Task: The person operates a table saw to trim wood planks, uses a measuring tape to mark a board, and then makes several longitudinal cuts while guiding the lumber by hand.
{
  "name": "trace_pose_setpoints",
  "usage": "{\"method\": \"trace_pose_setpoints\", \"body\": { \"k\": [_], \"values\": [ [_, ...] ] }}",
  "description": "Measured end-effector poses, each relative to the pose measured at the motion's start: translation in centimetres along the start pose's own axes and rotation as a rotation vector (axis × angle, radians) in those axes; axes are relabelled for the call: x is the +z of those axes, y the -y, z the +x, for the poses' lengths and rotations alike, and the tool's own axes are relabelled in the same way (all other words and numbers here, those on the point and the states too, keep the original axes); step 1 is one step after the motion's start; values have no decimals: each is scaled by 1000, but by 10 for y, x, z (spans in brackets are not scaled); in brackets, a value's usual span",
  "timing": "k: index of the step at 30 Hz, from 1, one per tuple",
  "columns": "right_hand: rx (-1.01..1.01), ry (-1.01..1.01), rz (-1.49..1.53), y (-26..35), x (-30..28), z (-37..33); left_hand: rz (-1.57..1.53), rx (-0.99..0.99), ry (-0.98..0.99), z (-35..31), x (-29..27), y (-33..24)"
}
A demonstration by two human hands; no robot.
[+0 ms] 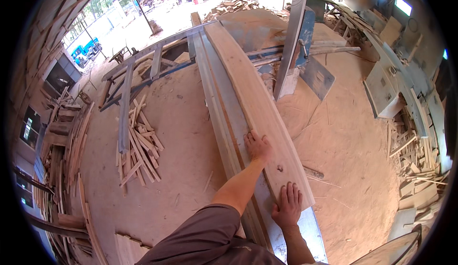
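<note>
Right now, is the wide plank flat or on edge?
Flat. The plank lies broad face up, left hand and right hand on it.

Sleeve [202,229]: short, plain, dark grey-brown
Shirt [234,257]: same dark cloth, creased
Left hand [258,148]: bare
Right hand [288,207]: bare

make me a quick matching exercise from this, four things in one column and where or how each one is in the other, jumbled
Things
1. left hand
2. right hand
3. pile of loose sticks
4. vehicle

Places and states
A. bright blue, in the background at upper left
B. on the wide board, close to its near end
C. pale wood, lying on the floor
D. on the wide board, farther from its near end than the other hand

Right pairs: 1-D, 2-B, 3-C, 4-A
</note>
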State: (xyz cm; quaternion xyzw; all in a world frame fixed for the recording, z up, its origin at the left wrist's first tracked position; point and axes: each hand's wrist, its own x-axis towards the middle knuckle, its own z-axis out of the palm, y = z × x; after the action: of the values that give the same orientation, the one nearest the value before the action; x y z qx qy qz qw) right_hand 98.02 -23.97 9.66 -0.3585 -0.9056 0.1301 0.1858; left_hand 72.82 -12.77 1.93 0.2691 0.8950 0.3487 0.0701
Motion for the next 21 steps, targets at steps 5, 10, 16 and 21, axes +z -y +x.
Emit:
{"method": "trace_pose_setpoints", "body": {
  "k": [5,10,16,21],
  "values": [
    [-11,2,-3,5,7,18,-8,19,-20,19,1,6],
    [-6,6,-17,7,15,33,-10,2,9,33,-6,-2],
    [-14,-5,-24,12,22,54,-13,35,-19,59,-3,2],
    [-20,-1,-20,17,28,72,24,61,-56,79,5,10]
  ]
}}
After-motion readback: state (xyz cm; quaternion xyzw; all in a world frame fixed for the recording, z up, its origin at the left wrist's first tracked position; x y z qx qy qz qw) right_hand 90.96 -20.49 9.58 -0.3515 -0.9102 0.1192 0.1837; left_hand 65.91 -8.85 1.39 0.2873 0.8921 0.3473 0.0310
